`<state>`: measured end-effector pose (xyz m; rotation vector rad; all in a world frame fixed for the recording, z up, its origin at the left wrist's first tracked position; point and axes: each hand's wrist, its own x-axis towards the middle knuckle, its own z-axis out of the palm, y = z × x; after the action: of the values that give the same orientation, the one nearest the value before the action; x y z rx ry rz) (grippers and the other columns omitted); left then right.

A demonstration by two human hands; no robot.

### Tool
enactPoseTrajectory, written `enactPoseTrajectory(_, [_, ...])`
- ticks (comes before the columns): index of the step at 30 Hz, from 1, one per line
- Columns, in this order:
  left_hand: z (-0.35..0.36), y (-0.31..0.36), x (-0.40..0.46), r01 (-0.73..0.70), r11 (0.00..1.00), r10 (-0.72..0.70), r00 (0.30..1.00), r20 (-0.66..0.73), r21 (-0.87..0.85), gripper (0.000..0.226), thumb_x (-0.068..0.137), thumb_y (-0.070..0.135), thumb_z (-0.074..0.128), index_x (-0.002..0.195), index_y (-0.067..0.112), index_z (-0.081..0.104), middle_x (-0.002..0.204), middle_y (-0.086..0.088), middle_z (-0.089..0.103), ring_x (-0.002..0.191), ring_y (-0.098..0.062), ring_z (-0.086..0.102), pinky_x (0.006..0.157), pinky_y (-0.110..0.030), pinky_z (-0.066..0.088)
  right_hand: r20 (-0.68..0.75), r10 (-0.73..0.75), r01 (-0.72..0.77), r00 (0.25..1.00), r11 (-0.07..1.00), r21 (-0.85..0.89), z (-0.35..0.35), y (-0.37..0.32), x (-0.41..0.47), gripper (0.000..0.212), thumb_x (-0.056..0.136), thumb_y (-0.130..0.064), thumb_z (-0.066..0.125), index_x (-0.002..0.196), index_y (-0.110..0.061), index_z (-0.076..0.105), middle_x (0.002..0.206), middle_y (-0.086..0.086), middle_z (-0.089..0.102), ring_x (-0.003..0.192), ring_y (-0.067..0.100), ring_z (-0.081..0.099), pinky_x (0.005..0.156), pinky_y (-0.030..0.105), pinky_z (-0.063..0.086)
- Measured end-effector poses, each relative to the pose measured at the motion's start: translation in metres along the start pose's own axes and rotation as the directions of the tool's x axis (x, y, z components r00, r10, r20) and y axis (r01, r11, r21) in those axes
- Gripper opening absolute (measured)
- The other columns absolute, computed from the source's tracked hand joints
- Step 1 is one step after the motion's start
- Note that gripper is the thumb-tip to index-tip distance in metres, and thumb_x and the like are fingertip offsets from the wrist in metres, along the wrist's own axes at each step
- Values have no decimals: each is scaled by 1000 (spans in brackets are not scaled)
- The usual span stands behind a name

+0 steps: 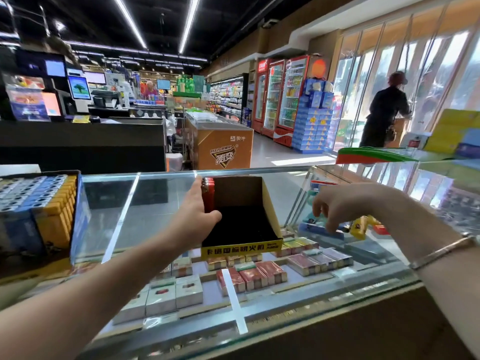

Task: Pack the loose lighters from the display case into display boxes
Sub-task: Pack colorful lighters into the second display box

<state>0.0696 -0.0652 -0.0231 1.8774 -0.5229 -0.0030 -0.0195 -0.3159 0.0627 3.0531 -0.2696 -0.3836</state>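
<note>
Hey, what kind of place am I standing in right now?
Most likely a supermarket or convenience store, at the tobacco counter: a glass display case with cigarette packs, drink fridges along the wall, and checkout screens behind.

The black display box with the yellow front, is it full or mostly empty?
Mostly empty: the display box holds only red lighters along its left wall.

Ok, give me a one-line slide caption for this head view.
Left hand steadies the display box holding red lighters while right hand reaches for loose lighters.
</note>
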Motion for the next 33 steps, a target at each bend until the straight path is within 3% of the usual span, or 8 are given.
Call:
enactPoseTrajectory(6, [4, 5, -5, -29, 998, 30, 999, -20, 58, 85, 85, 4, 55, 147, 27, 2, 146, -7, 25, 119, -17, 35, 97, -33, 40, -48, -65, 68, 997, 995, 77, 27, -10, 11, 22, 78, -6, 64, 97, -17, 58, 95, 4, 59, 79, 14, 54, 62, 23, 43])
enactPoseTrajectory(11, [4, 5, -5, -29, 997, 30, 999, -13, 72, 85, 86, 5, 55, 147, 27, 1, 146, -7, 25, 124, -21, 35, 97, -33, 39, -138, -148, 163, 979, 981, 108, 39, -15, 17, 33, 79, 4, 52, 73, -27, 42, 80, -5, 48, 70, 8, 43, 56, 21, 29])
enactPoseTrajectory(16, [3, 3, -4, -25, 998, 25, 1000, -7, 60, 86, 86, 7, 56, 147, 29, -1, 147, -7, 24, 117, -17, 36, 91, -31, 42, -336, -91, 135, 938, 985, 109, 28, 9, 15, 33, 73, 10, 42, 68, -23, 40, 74, 1, 49, 65, 14, 41, 54, 28, 32])
enactPoseTrajectory(18, [3, 2, -3, -22, 998, 22, 1000, -10, 64, 86, 86, 7, 56, 147, 28, 0, 147, -8, 24, 119, -19, 36, 93, -33, 42, -328, -67, 63, 942, 998, -23, 21, 23, 13, 32, 77, 6, 46, 73, -26, 43, 76, 0, 51, 65, 14, 41, 55, 30, 32])
enactPoseTrajectory(20, [2, 2, -3, -9, 998, 10, 1000, -10, 67, 86, 86, 7, 57, 147, 27, 0, 148, -8, 23, 126, -25, 36, 98, -38, 42, -291, -48, 7, 956, 990, -139, 20, 35, 12, 32, 81, 2, 50, 93, -27, 52, 77, -4, 51, 66, 11, 42, 56, 27, 32])
enactPoseTrajectory(24, [2, 3, -3, -2, 998, 2, 1000, -1, 68, 86, 86, 7, 57, 147, 26, -1, 149, -8, 21, 131, -28, 32, 103, -44, 39, -223, -19, -17, 975, 987, -158, 25, 49, 9, 52, 86, -6, 55, 129, -33, 43, 79, -10, 49, 66, 6, 43, 55, 23, 31])
enactPoseTrajectory(29, [3, 4, -4, -17, 995, 18, 1000, -15, 102, 86, 87, 7, 56, 148, 25, -1, 150, -8, 19, 132, -26, 30, 101, -37, 37, -229, -73, 34, 971, 985, -170, 32, 45, 18, 66, 85, -3, 50, 137, -41, 33, 83, -12, 47, 68, 6, 44, 53, 20, 29])
enactPoseTrajectory(33, [2, 5, -6, -18, 994, 18, 1000, -5, 106, 87, 86, 6, 56, 148, 25, -2, 151, -8, 17, 132, -27, 31, 104, -43, 39, -195, -110, 78, 975, 984, -161, 34, 36, 34, 55, 87, -3, 48, 133, -34, 43, 81, -10, 41, 68, 6, 40, 58, 23, 31])
